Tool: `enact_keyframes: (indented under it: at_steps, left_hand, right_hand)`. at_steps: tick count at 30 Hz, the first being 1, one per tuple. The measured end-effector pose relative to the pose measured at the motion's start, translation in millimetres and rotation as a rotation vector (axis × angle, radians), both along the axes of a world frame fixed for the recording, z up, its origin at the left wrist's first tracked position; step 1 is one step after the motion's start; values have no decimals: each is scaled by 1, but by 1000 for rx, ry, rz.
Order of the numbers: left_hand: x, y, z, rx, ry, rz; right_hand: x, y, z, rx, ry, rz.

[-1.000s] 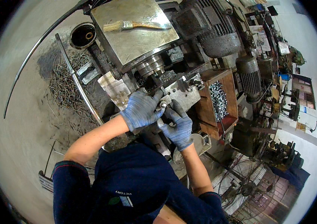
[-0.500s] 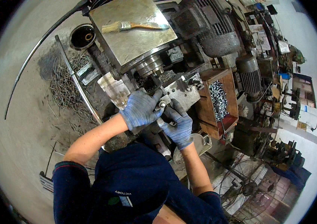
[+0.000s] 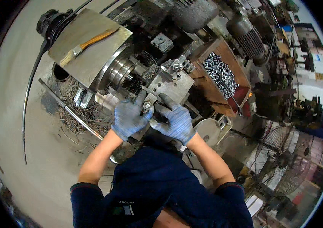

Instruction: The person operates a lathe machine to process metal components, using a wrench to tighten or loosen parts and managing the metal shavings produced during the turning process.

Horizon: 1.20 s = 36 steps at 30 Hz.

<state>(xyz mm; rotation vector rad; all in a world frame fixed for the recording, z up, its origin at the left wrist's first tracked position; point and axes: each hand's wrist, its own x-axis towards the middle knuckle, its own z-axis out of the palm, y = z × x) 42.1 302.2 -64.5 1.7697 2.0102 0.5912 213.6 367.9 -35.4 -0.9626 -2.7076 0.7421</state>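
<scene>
Both my hands wear blue-grey knit gloves with dark, dirty fingers. My left hand [image 3: 129, 117] closes around a small metal clamp block [image 3: 148, 102] with a round bolt head [image 3: 147, 105] on its top, thumb on the near side. From the other side my right hand [image 3: 176, 121] reaches to the same block, fingers apart, the forefinger lying along the edge of a flat steel plate [image 3: 175, 86]. Its thumb bends in below the bolt. Just beyond the fingers is a lathe's round chuck [image 3: 120, 73]. The undersides of both hands are hidden.
A paintbrush [image 3: 89, 43] lies on the machine's metal cover [image 3: 70, 47]. To the right, a wooden box [image 3: 203, 85] holds many small shiny metal parts [image 3: 220, 74]. A long bar [image 3: 72, 114] slants at left over metal shavings [image 3: 70, 123]. A fan [image 3: 283, 155] stands at lower right.
The view has turned, so the machine and box now appear tilted and farther left. Both hands stay at the clamp block; the right hand's fingers look more stretched.
</scene>
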Motion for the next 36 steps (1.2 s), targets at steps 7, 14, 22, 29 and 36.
enact_keyframes:
  at_steps: [7, 14, 22, 29, 36]
  left_hand:
    - [1, 4, -2, 178, -21, -29]
    - [3, 7, 4, 142, -110, -11]
    - [4, 7, -1, 177, -95, -5]
    - [3, 6, -2, 176, -75, -19]
    - [1, 6, -5, 175, -88, -29]
  right_hand:
    - [3, 1, 1, -22, 44, -16]
    - [6, 1, -4, 3, 86, -37]
    - [10, 2, -7, 0, 64, -18]
    - [11, 7, -5, -78, 55, -21]
    - [17, 24, 0, -274, 187, 20]
